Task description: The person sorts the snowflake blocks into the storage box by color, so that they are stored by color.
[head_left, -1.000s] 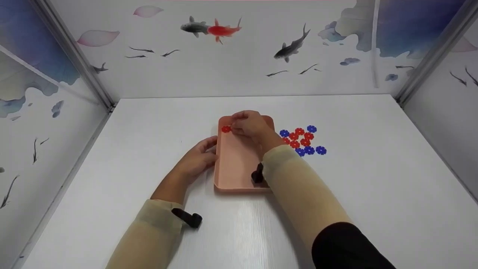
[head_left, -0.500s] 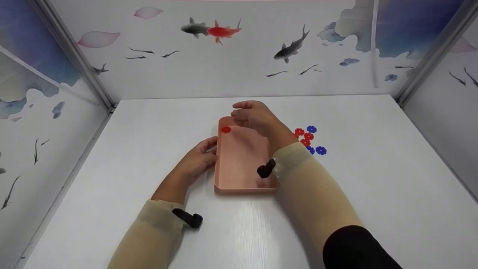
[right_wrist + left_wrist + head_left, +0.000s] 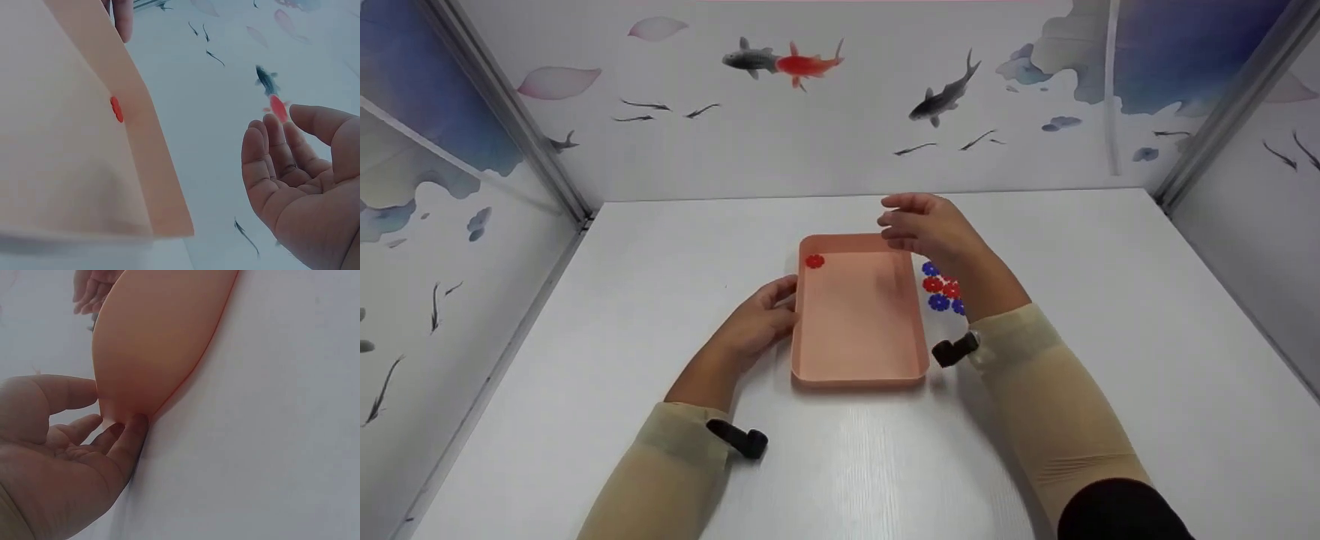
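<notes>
A shallow pink rectangular tray [image 3: 859,322] lies on the table. One red flower-shaped plastic piece [image 3: 814,261] sits inside it, at the far left corner. My left hand [image 3: 754,322] rests at the tray's left side. In the left wrist view, its thumb and fingertips touch the outer wall with loosely bent fingers. Above the tray's far right corner hovers my right hand [image 3: 934,229], fingers relaxed and nothing between them, as the right wrist view shows. Red flower pieces [image 3: 932,284] and blue flower pieces [image 3: 938,302] lie to the right of the tray, partly hidden behind the right forearm.
The white table [image 3: 855,457] is bounded by a printed back panel [image 3: 855,142] with fish drawings and by panels on both sides. A small black device [image 3: 739,439] sits on the left cuff, another black device [image 3: 956,350] on the right cuff.
My right hand has let go of the red flower piece at the tray's far left corner, then lifted and moved right, toward the loose pieces. The left hand and tray have stayed put.
</notes>
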`<move>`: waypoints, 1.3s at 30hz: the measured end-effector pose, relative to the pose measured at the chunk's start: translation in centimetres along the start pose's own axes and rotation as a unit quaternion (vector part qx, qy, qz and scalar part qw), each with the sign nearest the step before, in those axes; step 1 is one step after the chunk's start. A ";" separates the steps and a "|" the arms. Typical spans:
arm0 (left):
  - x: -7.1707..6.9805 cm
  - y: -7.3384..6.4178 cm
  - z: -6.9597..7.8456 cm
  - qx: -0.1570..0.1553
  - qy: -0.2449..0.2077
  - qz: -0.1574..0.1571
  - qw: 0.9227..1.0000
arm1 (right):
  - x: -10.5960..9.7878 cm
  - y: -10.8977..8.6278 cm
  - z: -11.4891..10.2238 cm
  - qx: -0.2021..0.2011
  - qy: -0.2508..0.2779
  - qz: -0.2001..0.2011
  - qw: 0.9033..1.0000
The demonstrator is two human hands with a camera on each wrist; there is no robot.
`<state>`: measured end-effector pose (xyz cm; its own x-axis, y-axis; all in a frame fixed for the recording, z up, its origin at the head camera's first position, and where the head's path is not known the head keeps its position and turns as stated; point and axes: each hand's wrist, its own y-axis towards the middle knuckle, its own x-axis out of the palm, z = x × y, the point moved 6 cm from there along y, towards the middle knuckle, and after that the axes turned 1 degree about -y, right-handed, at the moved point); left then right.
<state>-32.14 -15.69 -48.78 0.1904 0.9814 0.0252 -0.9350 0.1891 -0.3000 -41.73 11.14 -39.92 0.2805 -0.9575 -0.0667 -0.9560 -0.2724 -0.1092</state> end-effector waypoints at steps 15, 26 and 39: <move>-0.1 0.0 -0.2 -0.007 0.011 0.013 1.000 | -8.4 -2.5 3.3 0.017 -0.016 0.078 0.997; -0.2 0.0 -0.2 -0.016 0.006 0.010 1.000 | -13.1 -2.6 6.4 0.063 -0.100 0.129 0.985; -0.1 -0.1 -0.2 -0.017 0.012 0.016 1.000 | -15.7 -2.8 9.5 0.116 -0.168 0.101 0.974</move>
<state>-31.99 -15.81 -48.93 0.1681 0.9857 -0.0069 -0.9304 0.1563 -0.3317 -42.61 27.85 -48.02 0.1384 -0.8941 -0.4260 -0.9601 -0.0156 -0.2793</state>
